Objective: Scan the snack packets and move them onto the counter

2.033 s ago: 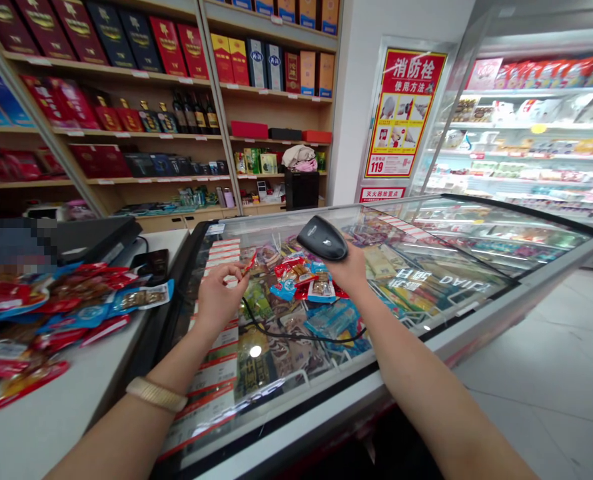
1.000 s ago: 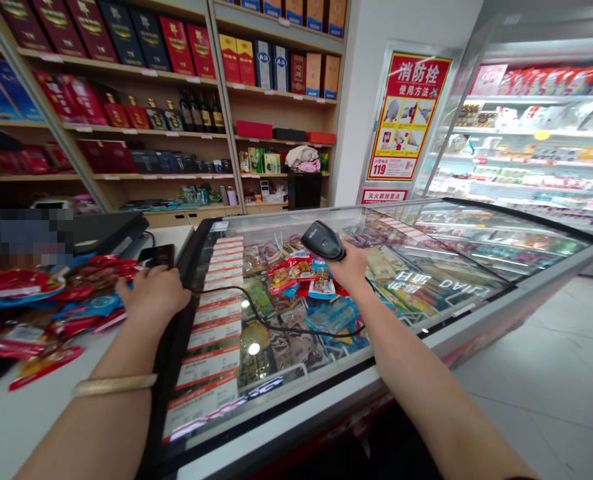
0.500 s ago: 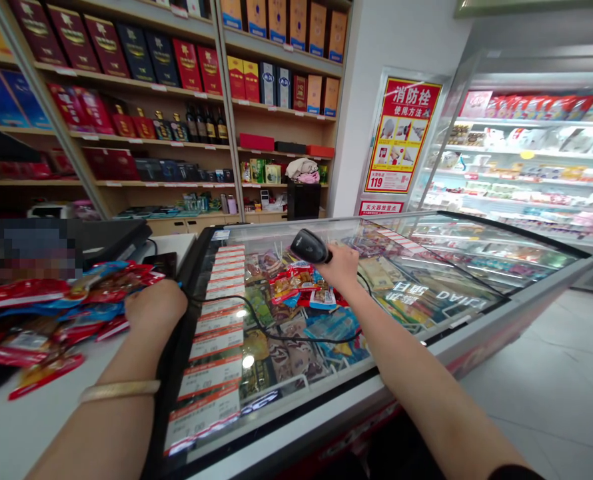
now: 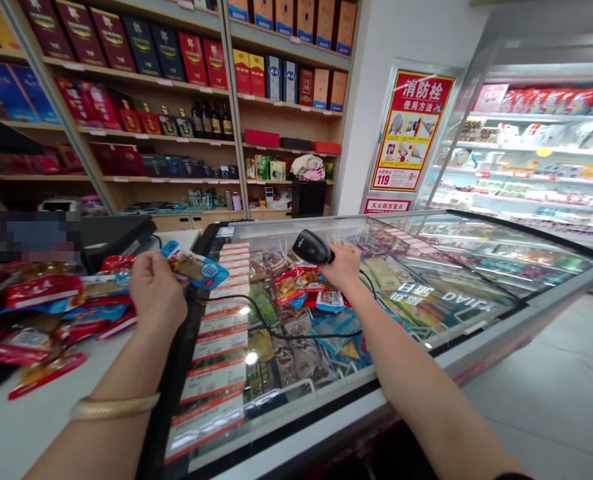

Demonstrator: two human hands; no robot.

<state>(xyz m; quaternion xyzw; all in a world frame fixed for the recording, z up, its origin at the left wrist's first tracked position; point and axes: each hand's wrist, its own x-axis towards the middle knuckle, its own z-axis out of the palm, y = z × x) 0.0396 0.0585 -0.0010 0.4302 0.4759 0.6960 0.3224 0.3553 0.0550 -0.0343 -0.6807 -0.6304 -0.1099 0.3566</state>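
My left hand pinches a blue snack packet, which sticks out to the right above the freezer's left edge. A heap of red and blue snack packets lies on the white counter just left of that hand. My right hand is wrapped round the handle of a black barcode scanner, its head pointing left. Under the scanner, several red and blue snack packets rest on the glass lid. The scanner's black cable loops across the glass.
A glass-topped chest freezer stands before me, with price labels along its left side. Shelves of boxes and bottles line the back wall. A lit display fridge is at the right, and a dark device sits on the counter.
My left hand has risen from the heap with the blue packet now showing in its fingers. My right hand holds the scanner in nearly the same place. The view has shifted slightly.
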